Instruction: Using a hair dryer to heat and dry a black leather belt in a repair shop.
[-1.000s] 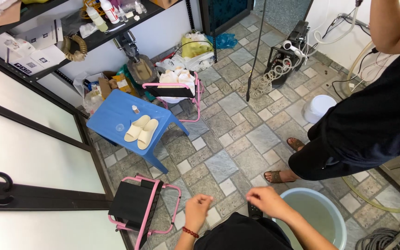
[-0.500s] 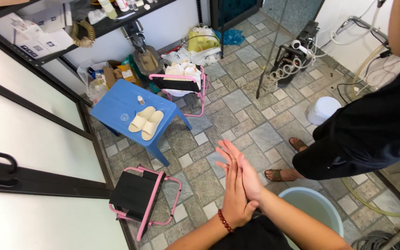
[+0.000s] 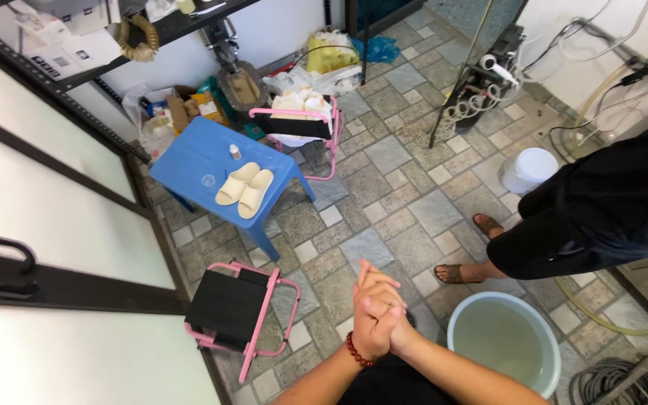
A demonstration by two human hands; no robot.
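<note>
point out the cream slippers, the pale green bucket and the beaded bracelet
cream slippers (image 3: 245, 189), head view, where the pair touch on the blue table
pale green bucket (image 3: 455, 330), head view, on its left rim
beaded bracelet (image 3: 355, 352), head view, on the red beads at the left wrist

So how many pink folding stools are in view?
2: one pink folding stool left of the clasped hands, another stool behind the blue table, holding pale items.

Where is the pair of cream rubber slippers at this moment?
In the head view, the pair of cream rubber slippers lies upper left on the low blue plastic table, beyond the pink-framed folding stool with black seat.
</note>
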